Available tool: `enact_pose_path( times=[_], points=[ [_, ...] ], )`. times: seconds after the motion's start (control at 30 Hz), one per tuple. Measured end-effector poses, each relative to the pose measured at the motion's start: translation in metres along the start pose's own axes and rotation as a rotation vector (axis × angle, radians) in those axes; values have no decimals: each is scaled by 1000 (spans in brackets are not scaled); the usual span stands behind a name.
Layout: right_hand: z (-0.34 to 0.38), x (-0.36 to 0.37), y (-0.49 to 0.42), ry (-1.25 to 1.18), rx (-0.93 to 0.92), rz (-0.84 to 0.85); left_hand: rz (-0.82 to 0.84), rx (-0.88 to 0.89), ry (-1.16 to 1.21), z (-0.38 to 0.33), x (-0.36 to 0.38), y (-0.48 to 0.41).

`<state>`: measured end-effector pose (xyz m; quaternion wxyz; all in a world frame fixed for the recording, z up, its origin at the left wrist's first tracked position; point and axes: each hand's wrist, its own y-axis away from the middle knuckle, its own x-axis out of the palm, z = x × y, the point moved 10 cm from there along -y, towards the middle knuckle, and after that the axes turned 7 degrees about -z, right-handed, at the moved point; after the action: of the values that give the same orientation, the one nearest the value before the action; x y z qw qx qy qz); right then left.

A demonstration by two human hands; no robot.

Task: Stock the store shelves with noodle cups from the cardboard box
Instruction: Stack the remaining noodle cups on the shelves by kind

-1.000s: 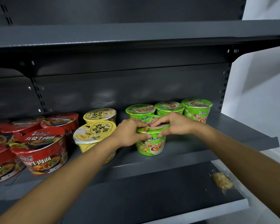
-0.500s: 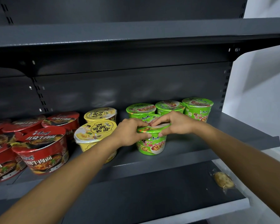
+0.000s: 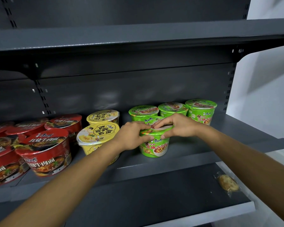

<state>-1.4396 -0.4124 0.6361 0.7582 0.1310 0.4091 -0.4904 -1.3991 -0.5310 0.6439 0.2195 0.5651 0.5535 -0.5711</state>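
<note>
A person's left hand (image 3: 131,136) and right hand (image 3: 179,126) grip a green noodle cup (image 3: 154,145) by its rim from either side, fingers curled over the lid and thumbs on the wall, as it stands upright near the front of the middle shelf (image 3: 236,138). Behind it, three more green cups (image 3: 201,110) line the back of the same shelf, their foil lids sealed, so nothing of what they hold shows. To the left sit two yellow cups (image 3: 97,136), one behind the other, and beyond them a cluster of red bowls (image 3: 46,153), also sealed. The hands cover most of the held cup's lid and hide parts of two of the green cups at the back; the left forearm crosses the lower side of the front yellow cup. The leftmost red bowls are cut off by the frame edge. On the lower shelf (image 3: 154,199), at far right, lies a small clear-wrapped snack (image 3: 228,183), too blurred to identify.
</note>
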Motion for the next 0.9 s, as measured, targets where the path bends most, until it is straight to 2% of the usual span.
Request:
enact_pose_path(
  times=[0.63,0.9],
  points=[
    [6,0,4,61,-7,-31,34,25,-7,2,3,-1],
    [22,4,5,226,-36,23,63,16,-48,1,5,-2]
  ],
)
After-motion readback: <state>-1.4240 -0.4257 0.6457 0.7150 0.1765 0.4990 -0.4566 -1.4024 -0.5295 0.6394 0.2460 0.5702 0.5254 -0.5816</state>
